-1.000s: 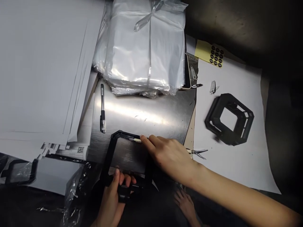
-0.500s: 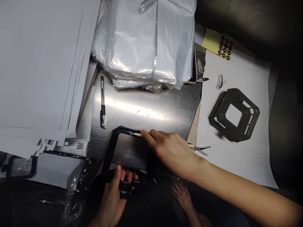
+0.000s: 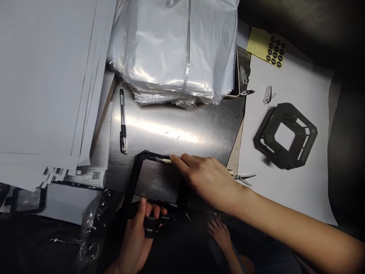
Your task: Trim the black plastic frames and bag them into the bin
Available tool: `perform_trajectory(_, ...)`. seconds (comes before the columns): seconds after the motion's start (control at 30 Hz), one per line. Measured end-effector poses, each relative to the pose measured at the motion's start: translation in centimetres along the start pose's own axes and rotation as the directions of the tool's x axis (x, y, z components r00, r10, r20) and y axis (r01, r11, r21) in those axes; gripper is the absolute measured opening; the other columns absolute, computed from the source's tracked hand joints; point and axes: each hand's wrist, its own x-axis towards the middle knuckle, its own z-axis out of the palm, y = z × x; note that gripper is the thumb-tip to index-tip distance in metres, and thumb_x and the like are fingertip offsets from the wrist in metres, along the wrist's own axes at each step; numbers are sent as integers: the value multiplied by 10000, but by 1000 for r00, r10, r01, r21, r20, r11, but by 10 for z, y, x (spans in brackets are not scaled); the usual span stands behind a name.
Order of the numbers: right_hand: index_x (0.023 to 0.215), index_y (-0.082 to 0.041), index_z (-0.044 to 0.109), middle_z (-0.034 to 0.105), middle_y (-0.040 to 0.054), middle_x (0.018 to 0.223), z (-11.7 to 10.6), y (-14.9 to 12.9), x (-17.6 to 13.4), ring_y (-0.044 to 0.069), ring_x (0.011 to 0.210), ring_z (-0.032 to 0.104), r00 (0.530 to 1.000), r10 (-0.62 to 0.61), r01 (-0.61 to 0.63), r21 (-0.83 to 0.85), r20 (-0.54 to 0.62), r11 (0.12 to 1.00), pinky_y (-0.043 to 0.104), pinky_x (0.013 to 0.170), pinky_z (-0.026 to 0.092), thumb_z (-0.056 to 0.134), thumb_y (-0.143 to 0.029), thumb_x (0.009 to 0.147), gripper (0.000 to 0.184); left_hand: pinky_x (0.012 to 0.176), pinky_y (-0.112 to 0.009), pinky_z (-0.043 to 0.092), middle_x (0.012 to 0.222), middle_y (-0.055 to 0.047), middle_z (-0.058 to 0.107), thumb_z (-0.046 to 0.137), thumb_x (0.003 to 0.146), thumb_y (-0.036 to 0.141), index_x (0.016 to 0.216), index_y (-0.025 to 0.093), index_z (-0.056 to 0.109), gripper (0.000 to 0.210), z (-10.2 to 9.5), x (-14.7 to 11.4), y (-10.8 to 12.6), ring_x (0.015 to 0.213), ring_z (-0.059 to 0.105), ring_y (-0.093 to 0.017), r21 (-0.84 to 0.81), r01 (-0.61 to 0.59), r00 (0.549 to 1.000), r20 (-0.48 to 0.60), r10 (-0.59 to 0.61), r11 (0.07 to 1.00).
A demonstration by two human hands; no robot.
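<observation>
My left hand (image 3: 138,234) grips the near side of a black frame (image 3: 130,192) with chamfered corners, thumb on top and fingers curled beneath. Through its opening the metal tabletop shows. My right hand (image 3: 207,179) is closed at the frame's far edge, with its fingertips on the rim. From under these fingers a slim tool (image 3: 167,161) with a cream-coloured part sticks out along the inner edge, its thin tip pointing left. My right hand hides most of this tool and the frame's right side, so its exact kind is unclear.
A pen (image 3: 122,121) lies on the metal table (image 3: 159,121). Behind it rests a bundle of clear plastic bags (image 3: 171,49). White sheets (image 3: 45,76) cover the left. On the right paper are another black frame (image 3: 286,136), nippers (image 3: 244,178), nail clippers (image 3: 268,95) and a yellow sticker sheet (image 3: 266,47).
The view has shifted slightly, so objects on the right sit a little farther right and higher. Both hands keep nearly the same grip and position on the frame.
</observation>
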Motion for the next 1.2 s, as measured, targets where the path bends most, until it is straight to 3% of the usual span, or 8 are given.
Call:
perform_trajectory(0.4,965,-108,503,542,44,688,-3,-8,-3,175,538,524,998,-14,6,-120,-62,993,271,380,188,345,12,735,304,610,-242,362,544,31,462,396,800,404,522,191,396,350,-1,0,-2,688,506,-130,10,11,1000,-4,-11,1000)
perform_trajectory(0.7,1012,-22,511,508,65,590,-9,-31,-6,151,450,474,994,-21,-10,-273,-108,962,242,355,256,325,20,703,363,553,-203,404,523,35,431,445,779,382,506,181,424,340,6,1,-4,575,467,-100,-55,-38,993,-118,32,998)
perform_trajectory(0.93,1003,-26,514,514,77,591,-7,-27,-11,156,449,469,998,-16,3,-242,-53,970,240,350,264,328,25,697,362,566,-211,434,520,32,430,493,750,381,506,172,463,323,5,3,-7,554,463,-99,-70,-69,988,-140,59,995)
perform_trajectory(1.2,965,-58,523,540,59,613,-11,-17,-15,146,424,484,999,23,-17,-168,34,986,248,344,165,375,45,648,364,635,-221,446,521,40,442,487,766,345,517,175,459,303,4,3,-7,560,480,-90,-109,-82,990,-120,69,991)
